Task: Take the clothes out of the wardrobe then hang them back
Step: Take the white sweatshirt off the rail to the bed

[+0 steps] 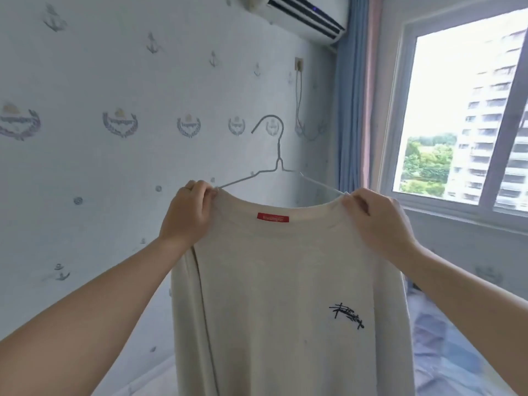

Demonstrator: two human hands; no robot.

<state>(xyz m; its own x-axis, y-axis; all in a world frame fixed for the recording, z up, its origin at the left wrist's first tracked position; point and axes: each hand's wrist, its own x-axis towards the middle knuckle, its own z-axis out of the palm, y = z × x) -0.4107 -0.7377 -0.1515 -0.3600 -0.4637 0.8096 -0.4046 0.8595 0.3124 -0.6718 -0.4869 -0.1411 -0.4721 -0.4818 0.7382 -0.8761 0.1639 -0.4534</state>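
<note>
Cream shirt (280,281) against wallpaper (114,167), near curtain (351,110).

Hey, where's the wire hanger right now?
Head view, centre: the wire hanger stands hook-up above the collar of the cream T-shirt. Its arms run down to the shoulders pinched by the left hand and right hand, left of the window.

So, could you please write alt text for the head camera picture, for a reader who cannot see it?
A person's left hand and right hand hold up a cream T-shirt on a thin grey wire hanger, each pinching one shoulder beside the collar. Behind are anchor-patterned wallpaper, a white air conditioner and a bright window.
</note>
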